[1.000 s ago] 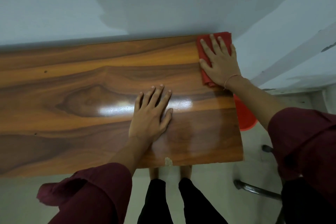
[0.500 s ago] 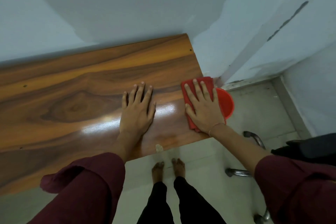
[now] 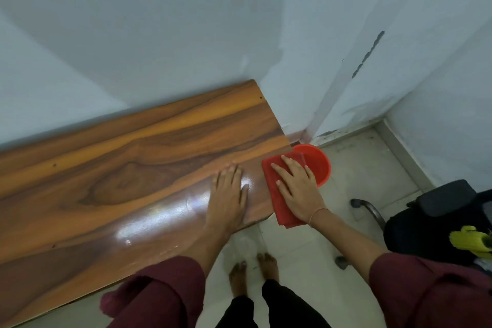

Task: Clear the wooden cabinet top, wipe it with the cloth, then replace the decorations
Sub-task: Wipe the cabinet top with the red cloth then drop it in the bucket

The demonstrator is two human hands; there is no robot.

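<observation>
**Wiping reaches the right end of the cabinet top**

Pressing flat under the right hand (image 3: 298, 192), the red cloth (image 3: 277, 194) lies at the right end of the wooden cabinet top (image 3: 127, 168), its near corner hanging past the front edge. The fingers are spread open on top of it, palm down; nothing is pinched or clenched. The cloth's long axis runs from the back toward the person, roughly along the cabinet's short end edge.

From the cloth, all the unwiped-looking wood lies to the left, so I judge that the next stroke has to travel leftward along the board's long grain. The left hand (image 3: 229, 194) rests flat and open on the glossy wood just beside the cloth, apart from it, directly in that path; it would need to lift or slide ahead.

Just past the end edge, a red bucket (image 3: 319, 165) stands on the floor below, partly behind the cloth. No decorations show on the top, so clearing appears done and replacing remains. A dark chair (image 3: 431, 221) stands further right.
</observation>
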